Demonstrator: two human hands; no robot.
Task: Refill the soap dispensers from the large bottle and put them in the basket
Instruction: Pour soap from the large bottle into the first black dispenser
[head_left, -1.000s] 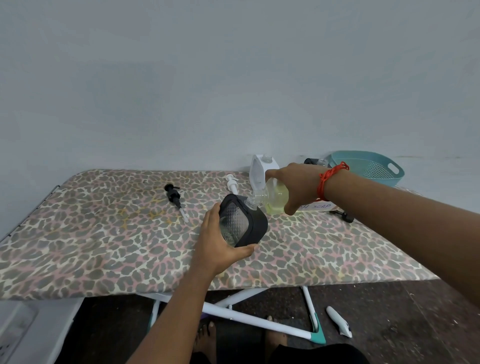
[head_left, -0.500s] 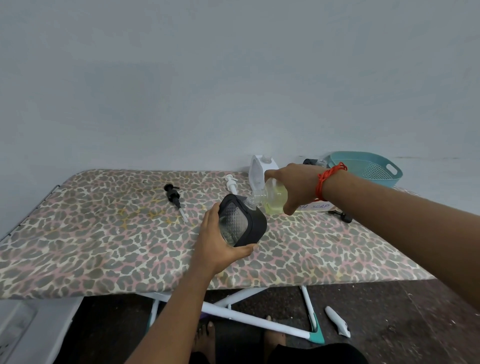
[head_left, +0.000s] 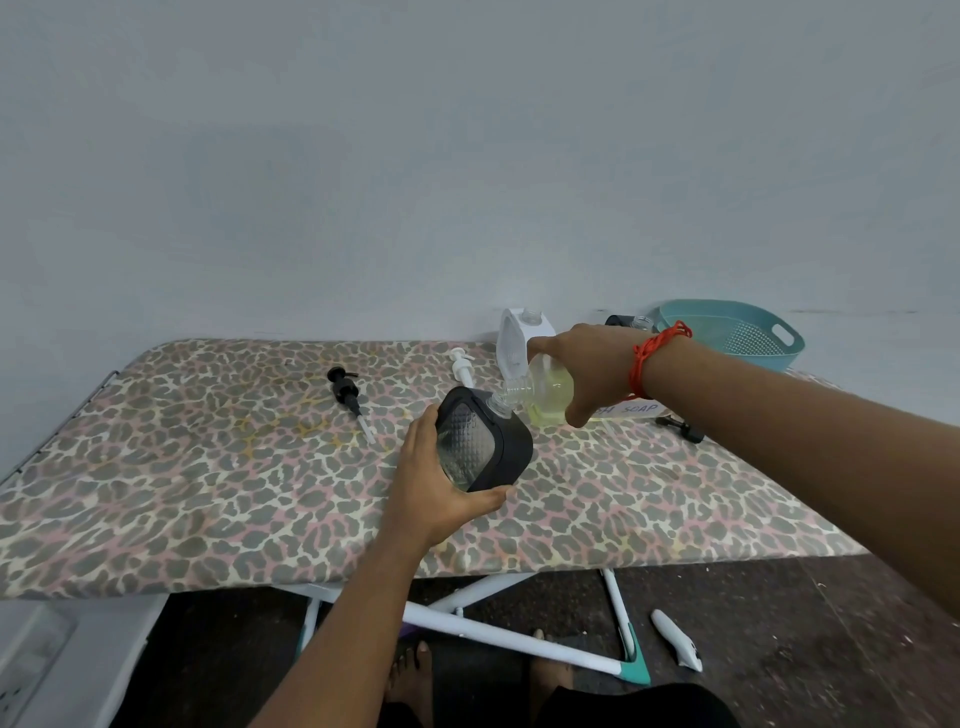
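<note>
The left hand (head_left: 431, 493) gripped the tilted black dispenser (head_left: 483, 441), well left of the basket (head_left: 779, 358); the right hand (head_left: 592, 364) gripped the large bottle (head_left: 550, 387) between them, mouth at the dispenser's neck. Pouring cleanly likely needed aligned mouths and a slow tip.

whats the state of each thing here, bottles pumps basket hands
black dispenser: tilted, pump off, gripped by left hand
large bottle: tipped, neck at that dispenser's mouth, gripped by right hand
white dispenser: upright, pump off
black pump: lying loose
white pump: lying loose
basket: upright
</note>
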